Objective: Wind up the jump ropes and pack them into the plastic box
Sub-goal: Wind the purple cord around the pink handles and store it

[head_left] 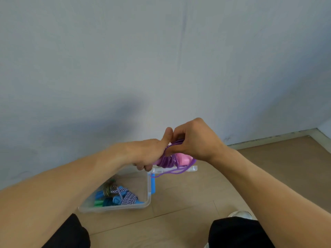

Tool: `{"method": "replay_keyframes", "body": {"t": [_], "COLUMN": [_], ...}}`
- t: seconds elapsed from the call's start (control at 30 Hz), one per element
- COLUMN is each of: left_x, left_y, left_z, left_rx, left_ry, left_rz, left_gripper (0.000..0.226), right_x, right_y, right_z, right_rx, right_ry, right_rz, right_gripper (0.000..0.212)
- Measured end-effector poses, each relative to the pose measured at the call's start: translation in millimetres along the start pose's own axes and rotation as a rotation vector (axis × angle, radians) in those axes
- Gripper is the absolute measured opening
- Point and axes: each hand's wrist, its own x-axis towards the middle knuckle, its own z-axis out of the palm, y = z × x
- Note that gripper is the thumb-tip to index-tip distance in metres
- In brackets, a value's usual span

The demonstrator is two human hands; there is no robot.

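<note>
Winding stage: left hand (152, 154) grips the pink handles (180, 159) as the core; right hand (193, 140) pinches the purple jump rope (168, 161) coils, apparently tucking the tail. Keep turns tight, secure the loose end hanging below the grip. Plastic box (148, 187), below and left of the grip, holds wound ropes (123, 194). Wooden floor (188, 199) beneath; grey wall (161, 59) beyond.

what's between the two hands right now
In the head view, the purple jump rope, coiled around its pink handles, sits between the left hand and right hand, which both grip it.
</note>
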Motion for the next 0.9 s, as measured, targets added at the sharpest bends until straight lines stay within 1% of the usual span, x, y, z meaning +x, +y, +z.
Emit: {"method": "replay_keyframes", "body": {"t": [0.07, 0.1, 0.17, 0.2, 0.27, 0.3, 0.4, 0.47, 0.57, 0.6, 0.7, 0.73, 0.8, 0.83, 0.9], "left_x": [-8, -12, -14, -16, -16, -17, -18, -16, -16, -17, -19, -21, -25, -25, -23], "left_y": [-2, -4, -6, -6, -7, -8, -11, -14, -17, -18, -23, -23, -21, -20, -20], "left_z": [-4, -6, -8, -8, -4, -2, 1, -2, -10, -13, -20, -21, -22, -21, -21], "left_rx": [0.012, 0.044, 0.218, 0.355, 0.578, 0.643, 0.737, 0.751, 0.728, 0.710, 0.639, 0.628, 0.641, 0.630, 0.553], "left_ry": [-0.111, -0.134, -0.127, -0.117, -0.048, -0.008, 0.088, 0.144, 0.197, 0.191, 0.137, 0.120, 0.090, 0.084, 0.059], "left_rz": [0.073, 0.097, 0.120, 0.144, 0.178, 0.175, 0.130, 0.126, 0.140, 0.143, 0.139, 0.140, 0.142, 0.141, 0.117], "left_gripper": [0.084, 0.088, 0.100, 0.098, 0.075, 0.069, 0.076, 0.071, 0.059, 0.058, 0.056, 0.053, 0.042, 0.039, 0.034], "right_x": [-2, -2, -1, -1, -1, -1, 0, 1, 4, 5, 6, 7, 8, 9, 13], "right_y": [1, 2, 2, 1, -2, -3, 4, 14, 27, 31, 47, 50, 51, 48, 41], "right_z": [1, 2, 4, 4, 6, 7, 7, 8, 12, 14, 18, 18, 17, 16, 16], "right_rx": [0.066, 0.100, 0.161, 0.180, 0.209, 0.226, 0.262, 0.187, 0.043, -0.006, -0.136, -0.116, 0.069, 0.183, 0.299], "right_ry": [-0.008, -0.015, -0.060, -0.094, -0.171, -0.211, -0.314, -0.344, -0.284, -0.268, -0.310, -0.306, -0.210, -0.123, 0.069], "right_rz": [0.001, 0.004, 0.028, 0.045, 0.068, 0.073, 0.105, 0.144, 0.184, 0.219, 0.413, 0.475, 0.554, 0.563, 0.521], "right_gripper": [0.034, 0.030, 0.019, 0.018, 0.023, 0.024, 0.022, 0.020, 0.005, 0.005, 0.035, 0.040, 0.038, 0.034, 0.029]}}
